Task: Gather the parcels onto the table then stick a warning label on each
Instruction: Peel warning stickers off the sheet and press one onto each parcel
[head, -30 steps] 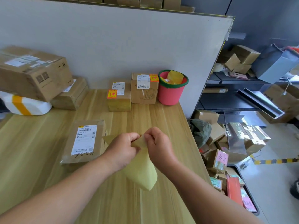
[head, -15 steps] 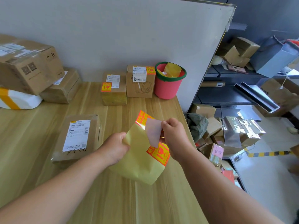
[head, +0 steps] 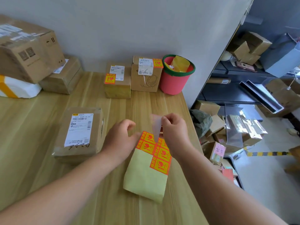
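Tabletop: flat parcel lies left of centre. Yellow label sheet lies right of it, near you. Your left hand loosely curled, thumb touching sheet's far-left corner. Your right hand pinches peeled warning label just above sheet.

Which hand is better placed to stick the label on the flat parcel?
Right hand: it pinches the peeled label; the left hand only touches the label sheet, beside the flat parcel.
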The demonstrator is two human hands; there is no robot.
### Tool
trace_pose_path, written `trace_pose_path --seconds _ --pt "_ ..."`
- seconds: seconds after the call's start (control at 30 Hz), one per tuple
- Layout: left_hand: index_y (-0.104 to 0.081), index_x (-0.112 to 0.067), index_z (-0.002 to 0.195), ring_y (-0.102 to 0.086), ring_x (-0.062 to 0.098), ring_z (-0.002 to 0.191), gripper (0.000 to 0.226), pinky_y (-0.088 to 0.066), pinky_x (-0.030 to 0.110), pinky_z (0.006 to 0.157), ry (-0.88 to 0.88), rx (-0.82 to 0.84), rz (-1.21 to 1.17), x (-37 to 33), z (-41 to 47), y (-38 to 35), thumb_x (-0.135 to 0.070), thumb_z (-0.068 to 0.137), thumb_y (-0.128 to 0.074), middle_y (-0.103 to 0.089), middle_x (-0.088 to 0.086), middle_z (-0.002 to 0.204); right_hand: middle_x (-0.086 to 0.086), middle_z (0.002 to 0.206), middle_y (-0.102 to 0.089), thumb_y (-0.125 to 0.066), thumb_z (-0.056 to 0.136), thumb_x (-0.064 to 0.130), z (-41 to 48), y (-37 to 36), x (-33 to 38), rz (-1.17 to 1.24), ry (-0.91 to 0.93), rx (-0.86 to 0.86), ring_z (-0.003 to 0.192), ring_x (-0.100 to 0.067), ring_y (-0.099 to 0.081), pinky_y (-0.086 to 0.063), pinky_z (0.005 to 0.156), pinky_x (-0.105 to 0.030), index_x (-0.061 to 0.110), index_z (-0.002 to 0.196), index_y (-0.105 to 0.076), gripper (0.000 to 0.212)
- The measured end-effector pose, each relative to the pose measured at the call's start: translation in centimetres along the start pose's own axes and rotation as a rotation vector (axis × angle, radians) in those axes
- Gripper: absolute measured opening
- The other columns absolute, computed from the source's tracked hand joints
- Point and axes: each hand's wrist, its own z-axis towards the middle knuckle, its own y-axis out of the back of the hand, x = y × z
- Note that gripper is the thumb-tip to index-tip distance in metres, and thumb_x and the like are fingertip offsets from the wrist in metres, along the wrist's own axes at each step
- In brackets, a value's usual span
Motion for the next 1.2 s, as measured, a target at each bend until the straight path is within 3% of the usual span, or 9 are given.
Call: trace_pose_path --seconds 0.1,0.23,0.4,0.47,0.53,0.63,0.8,1.2 --pt "-0.066 -0.021 0.09 -0.061 0.013 0.091 0.01 -0.049 0.03 0.082 -0.105 -0.045 -0.107 -1.2 0.2 1.3 -0.027 0.082 -0.067 -0.066 -0.004 0.093 -0.019 0.079 -0.067 -0.049 0.089 0.018 -0.6 -2.8 0.9 0.002 0.042 0.041 0.072 -0.035 -0.065 -0.054 0.068 -0.056 0.013 0.075 -0.055 0.016" --pt "-0.068 -0.019 0.086 -0.066 0.015 0.083 0.014 -0.052 0.036 0.077 -0.009 0.004 -0.297 -0.1 0.8 3.9 -0.032 0.082 -0.069 -0.071 -0.003 0.083 -0.004 0.06 -0.056 -0.053 0.088 0.014 -1.7 -6.8 2.4 0.111 0.037 0.144 0.059 -0.021 -0.054 -0.054 0.062 -0.046 0.011 0.072 -0.057 0.016" --pt "-0.068 -0.018 0.081 -0.069 0.015 0.073 0.015 -0.051 0.029 0.069 0.071 0.034 -0.516 3.3 1.6 8.3 -0.031 0.074 -0.072 -0.073 -0.001 0.074 -0.012 0.072 -0.058 -0.049 0.092 0.009 -3.5 -11.5 4.3 0.212 0.019 0.321 0.065 -0.02 -0.053 -0.045 0.056 -0.028 0.006 0.078 -0.059 0.017" --pt "-0.068 -0.019 0.079 -0.067 0.007 0.068 0.004 -0.048 0.021 0.066 0.113 0.007 -0.57 4.8 2.3 10.0 -0.021 0.082 -0.069 -0.072 -0.004 0.07 -0.005 0.075 -0.064 -0.046 0.096 0.014 -4.0 -13.0 4.7 0.208 0.001 0.393 0.067 -0.015 -0.058 -0.045 0.056 -0.022 0.014 0.079 -0.063 0.023" --pt "-0.067 -0.02 0.075 -0.061 0.006 0.064 0.013 -0.045 0.019 0.062 0.161 -0.035 -0.563 6.3 3.0 11.6 -0.015 0.086 -0.064 -0.068 -0.007 0.067 0.003 0.073 -0.066 -0.043 0.098 0.019 -4.3 -14.5 4.9 0.217 -0.031 0.44 0.065 -0.013 -0.06 -0.044 0.056 -0.02 0.018 0.082 -0.066 0.028" --pt "-0.065 -0.017 0.075 -0.057 0.011 0.065 0.014 -0.043 0.022 0.058 0.232 -0.044 -0.562 8.0 3.6 13.6 -0.015 0.088 -0.06 -0.065 0.0 0.069 0.008 0.068 -0.066 -0.049 0.095 0.019 -4.7 -16.7 5.2 0.183 -0.035 0.371 0.06 -0.009 -0.061 -0.045 0.052 -0.017 0.019 0.078 -0.064 0.022" --pt "-0.061 -0.015 0.076 -0.062 0.014 0.07 0.018 -0.044 0.028 0.065 0.315 0.029 -0.62 9.7 4.4 16.0 -0.017 0.092 -0.054 -0.068 0.002 0.073 -0.002 0.072 -0.062 -0.066 0.084 0.021 -4.7 -19.3 4.8 0.007 -0.014 0.204 0.065 -0.015 -0.057 -0.045 0.062 -0.032 0.017 0.079 -0.061 0.008" --pt "-0.056 -0.019 0.065 -0.058 0.012 0.062 0.028 -0.045 0.029 0.069 0.328 0.175 -0.607 12.1 5.3 18.7 -0.018 0.093 -0.053 -0.065 -0.004 0.062 -0.001 0.069 -0.058 -0.063 0.087 0.015 -4.9 -21.7 4.1 0.04 -0.098 0.231 0.055 -0.008 -0.051 -0.04 0.054 -0.025 0.015 0.077 -0.061 0.009"
